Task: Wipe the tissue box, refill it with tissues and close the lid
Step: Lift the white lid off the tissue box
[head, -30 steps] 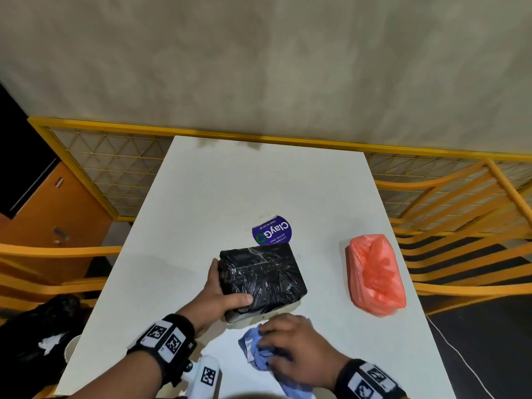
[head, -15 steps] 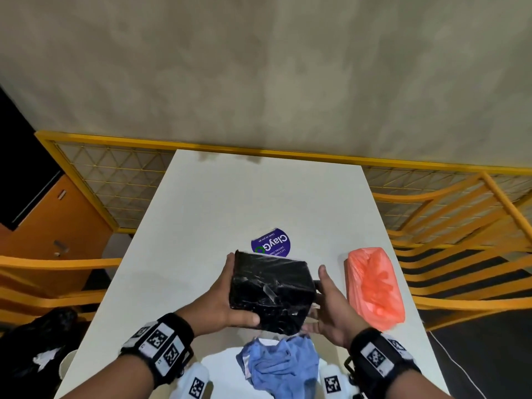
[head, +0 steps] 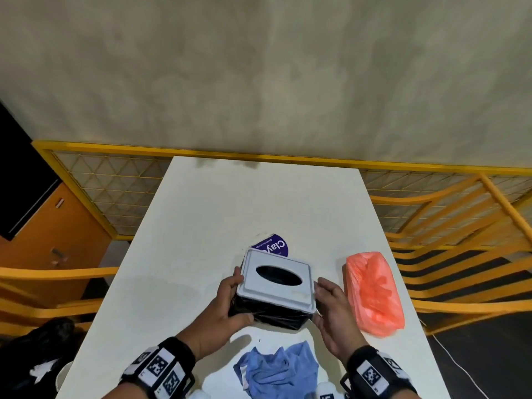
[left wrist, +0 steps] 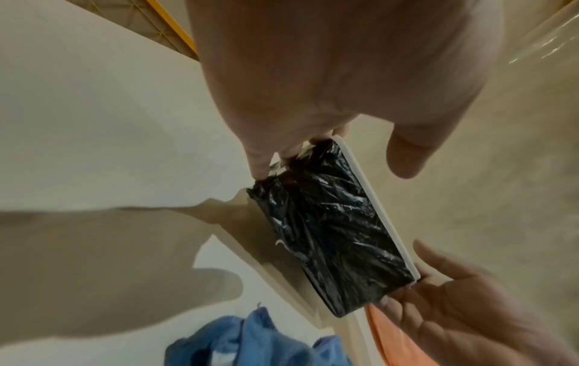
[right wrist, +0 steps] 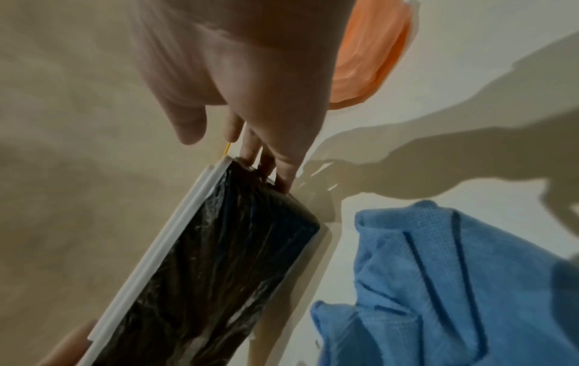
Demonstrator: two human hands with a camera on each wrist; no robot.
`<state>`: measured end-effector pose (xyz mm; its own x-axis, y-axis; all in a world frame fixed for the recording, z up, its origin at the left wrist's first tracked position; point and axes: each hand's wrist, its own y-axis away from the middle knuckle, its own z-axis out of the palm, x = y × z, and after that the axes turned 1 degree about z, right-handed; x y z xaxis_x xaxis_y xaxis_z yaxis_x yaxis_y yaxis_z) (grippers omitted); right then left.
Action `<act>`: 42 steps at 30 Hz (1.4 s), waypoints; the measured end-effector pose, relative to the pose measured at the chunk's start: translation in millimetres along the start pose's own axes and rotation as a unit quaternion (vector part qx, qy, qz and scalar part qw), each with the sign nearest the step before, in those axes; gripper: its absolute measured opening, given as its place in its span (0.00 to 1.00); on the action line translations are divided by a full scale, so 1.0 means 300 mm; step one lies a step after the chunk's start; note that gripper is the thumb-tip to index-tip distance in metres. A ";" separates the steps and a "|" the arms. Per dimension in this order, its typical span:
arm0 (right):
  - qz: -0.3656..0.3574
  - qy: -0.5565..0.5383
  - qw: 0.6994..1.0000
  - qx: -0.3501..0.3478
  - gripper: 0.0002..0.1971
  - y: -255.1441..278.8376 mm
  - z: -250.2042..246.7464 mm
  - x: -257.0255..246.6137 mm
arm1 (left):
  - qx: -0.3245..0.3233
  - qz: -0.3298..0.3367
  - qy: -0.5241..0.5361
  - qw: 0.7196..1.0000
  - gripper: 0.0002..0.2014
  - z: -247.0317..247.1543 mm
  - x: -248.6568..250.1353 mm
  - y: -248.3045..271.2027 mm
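Observation:
The tissue box (head: pixel 275 283) has a black-wrapped body and a white lid with an oval slot facing up. It is held just above the white table (head: pixel 230 203), between both hands. My left hand (head: pixel 227 306) grips its left end, with the thumb across the near side. My right hand (head: pixel 334 312) presses fairly straight fingers against the right end, thumb apart. The wrist views show the box (left wrist: pixel 329 235) (right wrist: pixel 219 272) side-on. A crumpled blue cloth (head: pixel 276 370) lies loose on the table near me. An orange tissue pack (head: pixel 374 292) lies to the right.
A round purple sticker (head: pixel 273 246) on the table shows just behind the box. Yellow metal railings (head: pixel 449 214) run along the far and right sides. A wooden cabinet (head: pixel 57 226) stands at the left, and a black bag (head: pixel 37 349) sits low by the table's left edge.
My right hand let go of the blue cloth and came to the box's right end. Both hands lifted the box and turned it over, so the white slotted lid now faces up.

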<state>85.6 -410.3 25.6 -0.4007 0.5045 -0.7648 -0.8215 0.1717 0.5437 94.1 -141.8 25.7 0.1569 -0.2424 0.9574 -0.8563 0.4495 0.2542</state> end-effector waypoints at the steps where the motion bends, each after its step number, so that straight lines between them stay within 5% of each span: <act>1: -0.006 0.033 0.999 -0.003 0.15 0.000 0.001 0.002 | 0.002 -0.005 -0.001 1.000 0.37 0.003 -0.015 0.004; 8: -0.067 0.197 0.977 -0.046 0.21 0.028 0.002 0.026 | 0.049 0.011 -0.185 0.981 0.33 0.019 -0.055 0.045; 11: -0.068 0.256 0.961 -0.075 0.27 0.039 -0.044 0.035 | 0.088 0.070 -0.389 0.914 0.34 0.041 -0.024 0.026; 15: -0.028 0.356 0.926 -0.120 0.51 0.056 -0.085 0.061 | 0.030 0.143 -0.551 0.822 0.34 0.128 0.082 -0.082; 17: -0.035 0.417 0.899 -0.132 0.53 0.061 -0.076 0.075 | -0.001 0.116 -0.596 0.795 0.32 0.183 0.125 -0.132; 24: -0.131 0.420 0.890 -0.117 0.34 0.070 0.013 0.097 | 0.004 0.004 -0.551 0.834 0.37 0.272 0.069 -0.209; 30: -0.127 0.438 0.884 -0.107 0.29 0.064 0.020 0.111 | 0.029 0.003 -0.530 0.848 0.27 0.268 0.097 -0.217; 36: -0.114 0.436 0.889 -0.083 0.13 0.041 0.023 0.086 | 0.023 0.015 -0.507 0.862 0.28 0.282 0.148 -0.225; 38: -0.112 0.461 0.875 -0.102 0.14 0.030 0.020 0.069 | 0.031 0.019 -0.494 0.869 0.28 0.280 0.156 -0.221; 42: -0.079 0.470 0.870 -0.124 0.31 0.038 -0.005 0.053 | 0.044 0.036 -0.444 0.894 0.29 0.232 0.176 -0.213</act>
<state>69.2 -401.4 19.2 -0.3342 -0.4439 -0.8314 -0.9117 -0.0713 0.4046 122.8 -243.1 50.5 -0.3189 -0.8205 0.4745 -0.8900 0.4314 0.1478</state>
